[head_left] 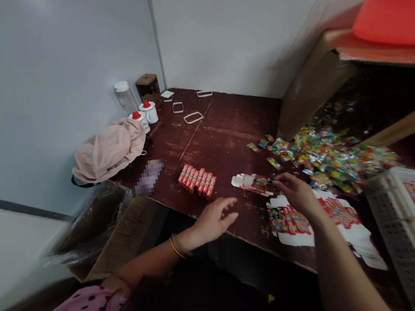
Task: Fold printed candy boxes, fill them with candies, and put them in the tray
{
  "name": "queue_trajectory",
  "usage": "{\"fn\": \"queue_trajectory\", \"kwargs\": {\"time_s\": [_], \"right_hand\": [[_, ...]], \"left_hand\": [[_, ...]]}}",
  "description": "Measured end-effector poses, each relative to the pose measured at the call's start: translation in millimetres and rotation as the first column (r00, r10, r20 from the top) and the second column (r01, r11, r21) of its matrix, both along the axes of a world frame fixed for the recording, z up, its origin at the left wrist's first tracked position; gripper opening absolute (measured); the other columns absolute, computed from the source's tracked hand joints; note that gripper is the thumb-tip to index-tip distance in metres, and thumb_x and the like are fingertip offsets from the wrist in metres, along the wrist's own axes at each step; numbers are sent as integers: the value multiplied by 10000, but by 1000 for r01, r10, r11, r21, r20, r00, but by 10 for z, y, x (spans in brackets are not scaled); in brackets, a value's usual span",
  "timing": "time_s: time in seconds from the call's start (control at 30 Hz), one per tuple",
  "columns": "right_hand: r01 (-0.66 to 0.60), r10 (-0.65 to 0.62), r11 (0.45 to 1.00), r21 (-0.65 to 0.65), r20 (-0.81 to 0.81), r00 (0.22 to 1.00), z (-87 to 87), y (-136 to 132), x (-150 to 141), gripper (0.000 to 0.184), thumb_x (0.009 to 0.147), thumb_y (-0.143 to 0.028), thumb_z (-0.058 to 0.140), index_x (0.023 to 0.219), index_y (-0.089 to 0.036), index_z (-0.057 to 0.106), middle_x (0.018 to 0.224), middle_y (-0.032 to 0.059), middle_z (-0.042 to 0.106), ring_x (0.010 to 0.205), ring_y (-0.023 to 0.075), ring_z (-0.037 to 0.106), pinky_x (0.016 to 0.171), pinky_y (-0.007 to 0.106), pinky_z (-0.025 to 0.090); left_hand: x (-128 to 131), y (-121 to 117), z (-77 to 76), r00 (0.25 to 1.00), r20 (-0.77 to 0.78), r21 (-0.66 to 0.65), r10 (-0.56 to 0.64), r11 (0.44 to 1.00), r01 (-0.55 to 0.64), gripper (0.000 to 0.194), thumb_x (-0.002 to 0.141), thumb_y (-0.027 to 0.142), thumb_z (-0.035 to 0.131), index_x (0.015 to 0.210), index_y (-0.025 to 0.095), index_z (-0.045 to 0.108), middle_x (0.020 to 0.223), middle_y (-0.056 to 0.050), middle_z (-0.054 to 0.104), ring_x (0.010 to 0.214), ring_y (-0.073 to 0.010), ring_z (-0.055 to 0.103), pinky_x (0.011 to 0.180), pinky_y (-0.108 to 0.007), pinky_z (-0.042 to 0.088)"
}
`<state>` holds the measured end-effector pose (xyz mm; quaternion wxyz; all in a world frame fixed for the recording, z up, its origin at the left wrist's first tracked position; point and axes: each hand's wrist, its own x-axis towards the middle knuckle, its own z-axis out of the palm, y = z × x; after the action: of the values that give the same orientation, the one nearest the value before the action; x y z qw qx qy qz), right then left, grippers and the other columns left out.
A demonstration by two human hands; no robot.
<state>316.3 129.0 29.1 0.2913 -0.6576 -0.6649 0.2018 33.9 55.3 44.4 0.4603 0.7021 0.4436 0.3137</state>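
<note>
My left hand [212,221] hovers above the front edge of the table, thumb and fingers apart with nothing between them. My right hand [295,191] pinches one end of a small red-and-white carton [249,181], whose white flaps point left. Beneath my right wrist lies a fanned stack of flat printed cartons [296,220]. Beyond that hand spreads a heap of small, shiny, colourful wrapped packets [322,155]. Left of the carton, small filled-out red boxes [197,180] stand side by side in a block.
A white plastic crate [396,222] with rows of red boxes stands at the right. Behind the packets is a cardboard box [301,82] under a red basin [395,16]. Lidded mugs [149,112], a jug [126,97] and a pinkish cloth [109,150] sit at the left.
</note>
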Motion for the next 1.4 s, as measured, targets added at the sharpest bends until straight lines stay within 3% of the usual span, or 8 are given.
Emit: {"fn": "queue_trajectory", "kwargs": {"time_s": [0.07, 0.17, 0.3, 0.6, 0.77, 1.07, 1.27, 1.4], "right_hand": [[-351, 346, 932, -97, -59, 936, 285, -209, -185, 249, 848, -437, 533, 823, -225, 662, 754, 22, 680, 692, 190, 610, 694, 318, 466], [-667, 666, 745, -15, 60, 743, 582, -517, -604, 184, 889, -342, 536, 890, -265, 703, 885, 20, 710, 827, 190, 623, 883, 373, 435], [-321, 284, 870, 374, 153, 947, 450, -827, -890, 245, 901, -292, 527, 1096, -274, 674, 1175, 80, 635, 1120, 270, 524, 985, 481, 367], [-197, 206, 979, 59, -282, 937, 15, -1254, -1072, 244, 839, -444, 613, 862, -216, 697, 1360, 116, 510, 1257, 300, 473, 1035, 484, 384], [-547, 408, 815, -191, -481, 776, 260, -1173, -926, 259, 811, -448, 655, 727, -209, 711, 1330, 84, 547, 1242, 280, 500, 1031, 384, 406], [-17, -77, 989, -147, -611, 787, -88, -1473, -1077, 336, 785, -419, 690, 1021, -242, 529, 910, 22, 635, 848, 181, 619, 767, 297, 502], [-74, -224, 936, -344, -745, 628, -87, -1750, -1042, 300, 789, -498, 652, 765, -218, 545, 713, -11, 547, 658, 136, 529, 610, 238, 478], [-328, -479, 746, -580, -809, 342, -86, -1862, -973, 286, 695, -455, 744, 784, -214, 619, 692, -1, 571, 553, 110, 496, 511, 227, 460]], "left_hand": [[48, 79, 81, 994, 113, -2, 7, 1000, -7, 541, 821, 369, 624, 1326, 222, 500, 1315, -107, 549, 1168, -220, 522, 984, -367, 418], [129, 155, 48, 916, 278, -306, -288, 878, 369, 430, 723, 393, 720, 1078, 163, 641, 1110, -108, 646, 1060, -243, 590, 927, -394, 457], [147, 107, -161, 774, 599, -584, -206, 549, 598, 349, 676, 411, 747, 813, 107, 647, 767, -73, 661, 716, -174, 644, 730, -331, 504], [112, -138, -249, 865, 500, -657, -40, 633, 409, 175, 635, 192, 727, 701, 135, 575, 580, 32, 575, 511, -80, 534, 565, -225, 454], [17, -96, -181, 729, 602, -632, -326, 363, 685, 353, 587, 354, 818, 763, 102, 645, 731, -56, 679, 620, -138, 621, 621, -268, 501], [80, -414, -415, 954, 286, -415, 89, 909, 39, 424, 705, 461, 745, 910, 111, 620, 762, -29, 644, 645, -117, 587, 598, -223, 442], [-48, -693, -406, 968, 251, -234, -20, 969, 81, 428, 811, 335, 658, 1171, 156, 514, 849, -26, 649, 695, -112, 613, 637, -201, 444], [-133, -812, -373, 951, 275, -322, -140, 919, 228, 416, 824, 338, 641, 1177, 155, 517, 877, -34, 654, 771, -131, 633, 707, -220, 467]]}}
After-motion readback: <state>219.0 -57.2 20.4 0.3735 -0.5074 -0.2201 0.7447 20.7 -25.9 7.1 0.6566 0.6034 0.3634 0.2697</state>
